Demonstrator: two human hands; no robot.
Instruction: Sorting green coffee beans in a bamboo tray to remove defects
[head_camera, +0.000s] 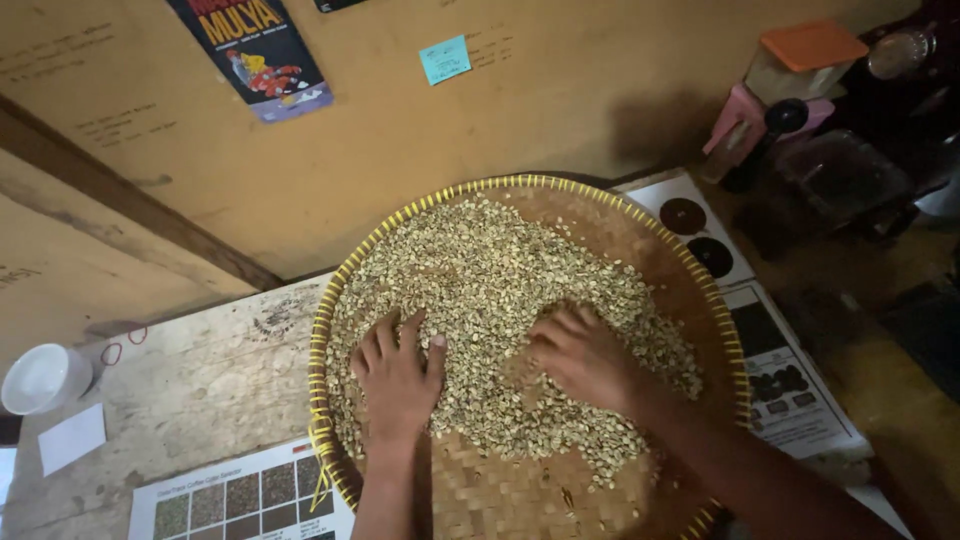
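Note:
A round woven bamboo tray (690, 280) with a yellow rim lies on a wooden table and holds a spread of pale green beans (490, 270). My left hand (398, 372) rests flat on the beans at the tray's left side, fingers apart. My right hand (583, 352) lies on the beans near the middle, fingers curled down into them. Whether it holds any beans is hidden. The near part of the tray shows bare weave.
A white bowl (42, 378) and a white card (72, 438) sit at the table's left end. Printed charts lie under the tray, one with bean photos (240, 495) and another at the right (790, 385). A plywood wall with a poster (255, 50) and a blue note (445, 59) stands behind. Containers (800, 70) crowd the upper right.

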